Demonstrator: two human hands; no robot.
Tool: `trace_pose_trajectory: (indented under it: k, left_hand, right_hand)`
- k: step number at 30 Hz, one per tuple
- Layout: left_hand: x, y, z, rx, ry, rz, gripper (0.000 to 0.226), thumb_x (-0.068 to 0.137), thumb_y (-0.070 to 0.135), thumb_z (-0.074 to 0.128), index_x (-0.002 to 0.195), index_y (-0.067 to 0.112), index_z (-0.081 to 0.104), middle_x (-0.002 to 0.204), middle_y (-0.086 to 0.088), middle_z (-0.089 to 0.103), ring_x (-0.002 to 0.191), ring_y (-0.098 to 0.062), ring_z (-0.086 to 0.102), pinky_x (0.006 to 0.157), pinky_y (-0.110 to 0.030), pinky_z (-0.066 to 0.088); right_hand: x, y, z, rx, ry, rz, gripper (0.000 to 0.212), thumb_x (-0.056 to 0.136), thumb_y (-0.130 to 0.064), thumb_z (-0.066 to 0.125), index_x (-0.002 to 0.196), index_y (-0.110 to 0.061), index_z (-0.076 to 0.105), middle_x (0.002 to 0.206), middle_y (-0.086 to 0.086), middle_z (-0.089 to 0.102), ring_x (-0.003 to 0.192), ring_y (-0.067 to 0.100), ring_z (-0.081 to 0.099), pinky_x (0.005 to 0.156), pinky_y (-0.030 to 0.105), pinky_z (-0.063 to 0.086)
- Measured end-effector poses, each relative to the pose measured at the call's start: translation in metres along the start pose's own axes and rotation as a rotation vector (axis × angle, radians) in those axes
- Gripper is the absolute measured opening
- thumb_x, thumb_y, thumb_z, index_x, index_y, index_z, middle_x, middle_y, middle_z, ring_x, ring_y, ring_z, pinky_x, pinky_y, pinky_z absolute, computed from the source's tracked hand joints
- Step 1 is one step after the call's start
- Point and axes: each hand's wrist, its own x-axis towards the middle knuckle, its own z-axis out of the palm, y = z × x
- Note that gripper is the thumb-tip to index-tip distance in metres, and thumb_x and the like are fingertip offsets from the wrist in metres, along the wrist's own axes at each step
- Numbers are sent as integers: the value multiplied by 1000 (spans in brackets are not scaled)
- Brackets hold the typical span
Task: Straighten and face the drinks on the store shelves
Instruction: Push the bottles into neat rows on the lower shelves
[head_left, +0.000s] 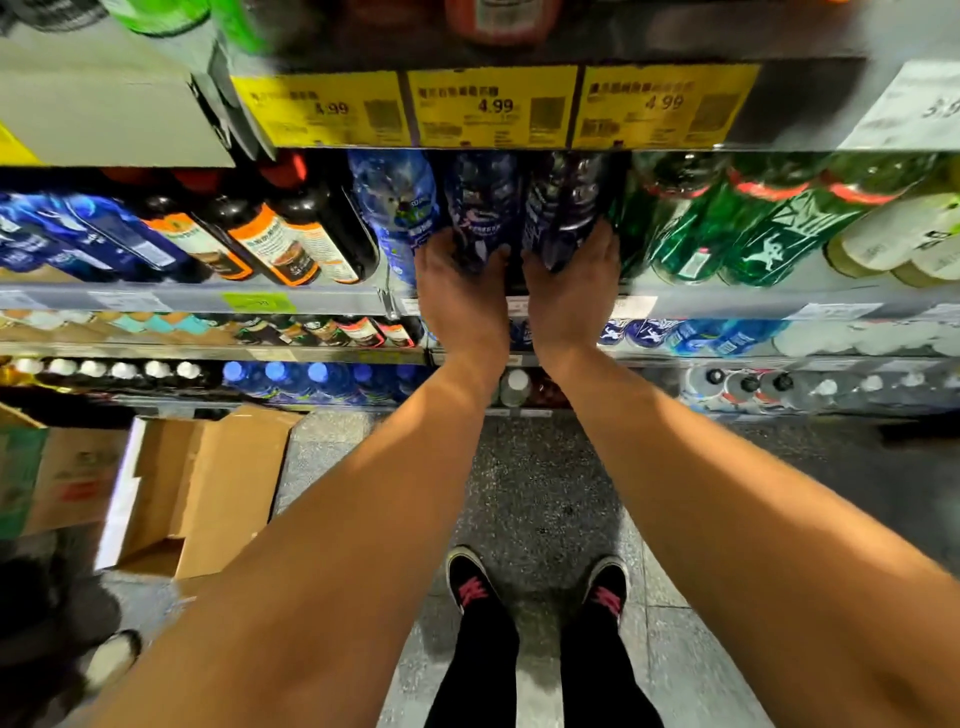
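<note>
Nearest the camera, two black shoes (540, 587) stand on speckled floor beside an open cardboard box (197, 493). Farther out, bare forearms reach to the shelf edge (208, 299). Left hand (460, 291) and right hand (571, 288) each wrap a dark purple bottle (480, 208) (563, 208), fingers curled around its sides. Beyond, green bottles (727, 223) stand right, yellow price tags (493, 106) above.

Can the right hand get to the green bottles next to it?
Probably yes. The right hand holds a dark purple bottle, and the green bottles stand right beside it on the same shelf, with nothing between them.
</note>
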Motion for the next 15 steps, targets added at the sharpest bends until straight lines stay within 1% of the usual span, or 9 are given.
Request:
trace_pose_trajectory:
  k: [3, 6, 8, 9, 10, 12, 14, 15]
  left_hand:
    - [-3, 4, -3, -11, 12, -12, 39, 70, 34, 84, 98, 15, 64, 90, 3, 71, 83, -18, 67, 68, -33, 52]
    - [-5, 5, -6, -59, -20, -35, 38, 72, 26, 86, 97, 12, 62, 82, 6, 70, 75, -14, 66, 63, -26, 50]
    - [-4, 5, -9, -39, -54, -24, 40, 70, 26, 88, 94, 12, 58, 77, 10, 64, 68, -9, 58, 55, -9, 39]
    - [-4, 5, -11, -19, -65, -3, 41, 69, 26, 88, 91, 14, 55, 74, 11, 61, 65, -7, 52, 53, -7, 35]
    - [-6, 6, -14, -12, -76, 15, 42, 69, 26, 88, 89, 16, 53, 73, 11, 58, 64, -7, 49, 52, -6, 32]
    - [-6, 7, -17, -16, -97, 15, 42, 70, 28, 88, 90, 15, 53, 73, 9, 58, 65, -9, 49, 52, -8, 32]
    - [-4, 8, -20, 5, -116, 9, 42, 70, 30, 87, 95, 12, 58, 77, 7, 63, 69, -13, 56, 54, -11, 34]
    - [-4, 8, -21, 15, -130, 27, 42, 71, 32, 87, 97, 13, 60, 81, 6, 67, 73, -14, 60, 56, -15, 37]
  right_hand:
    - [-5, -4, -1, 29, 57, 9, 79, 70, -40, 70, 132, 2, 48, 125, 19, 59, 116, 37, 56, 94, 50, 48]
    - [-9, 0, -5, -5, 58, -26, 84, 69, -49, 59, 134, 2, 48, 125, 18, 59, 116, 34, 55, 96, 44, 46]
    - [-9, 1, -6, -15, 53, -31, 85, 69, -52, 55, 135, 1, 48, 127, 17, 59, 118, 33, 54, 94, 42, 46]
    - [-9, 1, -6, -12, 50, -28, 85, 69, -51, 56, 135, 1, 48, 127, 17, 59, 117, 33, 53, 93, 43, 46]
    - [-9, 0, -7, -12, 48, -25, 84, 69, -51, 57, 135, 1, 47, 127, 17, 58, 117, 33, 53, 93, 44, 46]
    - [-11, -1, -7, -17, 36, -23, 83, 72, -47, 62, 137, 3, 45, 128, 19, 56, 118, 35, 52, 96, 45, 46]
    - [-12, -2, -7, -17, 30, -24, 81, 76, -37, 69, 140, 4, 42, 131, 21, 54, 121, 36, 50, 100, 44, 44]
    - [-13, -2, -7, -7, 37, -24, 79, 77, -33, 71, 140, 4, 41, 132, 21, 54, 121, 36, 50, 101, 43, 43]
